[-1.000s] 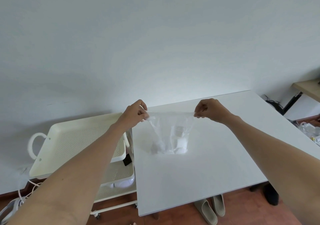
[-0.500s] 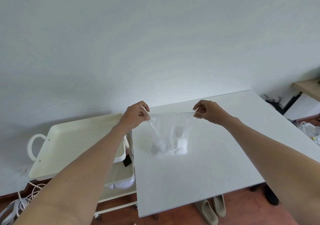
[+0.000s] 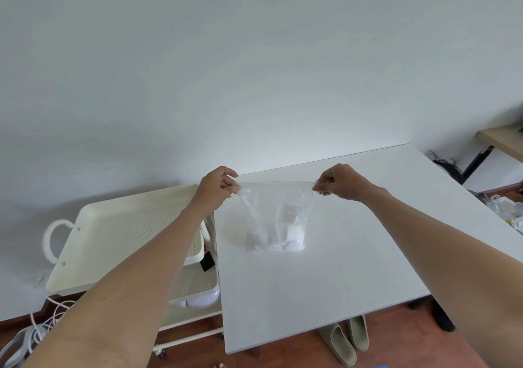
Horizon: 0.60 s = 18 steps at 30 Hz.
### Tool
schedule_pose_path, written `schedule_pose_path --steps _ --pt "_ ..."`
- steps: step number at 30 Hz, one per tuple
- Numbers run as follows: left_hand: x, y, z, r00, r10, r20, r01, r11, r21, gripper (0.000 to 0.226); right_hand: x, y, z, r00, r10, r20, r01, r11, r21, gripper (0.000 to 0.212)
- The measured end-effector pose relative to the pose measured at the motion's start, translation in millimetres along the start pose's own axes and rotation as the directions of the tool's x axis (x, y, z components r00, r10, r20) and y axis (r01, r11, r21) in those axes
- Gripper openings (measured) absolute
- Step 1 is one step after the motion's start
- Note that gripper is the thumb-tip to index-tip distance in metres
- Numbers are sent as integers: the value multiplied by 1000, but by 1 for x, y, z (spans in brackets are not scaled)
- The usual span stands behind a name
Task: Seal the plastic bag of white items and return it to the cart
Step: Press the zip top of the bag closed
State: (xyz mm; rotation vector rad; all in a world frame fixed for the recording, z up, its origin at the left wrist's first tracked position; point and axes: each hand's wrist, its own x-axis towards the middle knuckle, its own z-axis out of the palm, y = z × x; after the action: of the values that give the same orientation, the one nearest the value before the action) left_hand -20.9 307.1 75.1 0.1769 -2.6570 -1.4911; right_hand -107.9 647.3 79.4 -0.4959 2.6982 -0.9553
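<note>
The white tabletop (image 3: 325, 282) stands just beside the cream cart (image 3: 113, 234). Above the tabletop, the clear plastic bag (image 3: 278, 220) hangs stretched between both hands, its bottom resting on the surface. The left hand (image 3: 216, 190) pinches one top corner, the right hand (image 3: 339, 182) the other. White items (image 3: 288, 239) sit in its bottom.

Both hands, left (image 3: 219, 190) and right (image 3: 341, 182), pinch the clear plastic bag's (image 3: 278, 220) top corners above the white surface (image 3: 353, 268).
</note>
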Motion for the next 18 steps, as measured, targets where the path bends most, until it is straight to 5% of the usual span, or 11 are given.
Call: schedule_pose_path --steps 12,18 --pt "2 -1 6 992 -30 -119 38 997 62 24 -2 11 -1 998 -18 60 11 993 118 7" --pt "-1 -4 8 995 -99 -27 99 995 2 23 -3 6 -2 1000 9 17 -11 994 112 5"
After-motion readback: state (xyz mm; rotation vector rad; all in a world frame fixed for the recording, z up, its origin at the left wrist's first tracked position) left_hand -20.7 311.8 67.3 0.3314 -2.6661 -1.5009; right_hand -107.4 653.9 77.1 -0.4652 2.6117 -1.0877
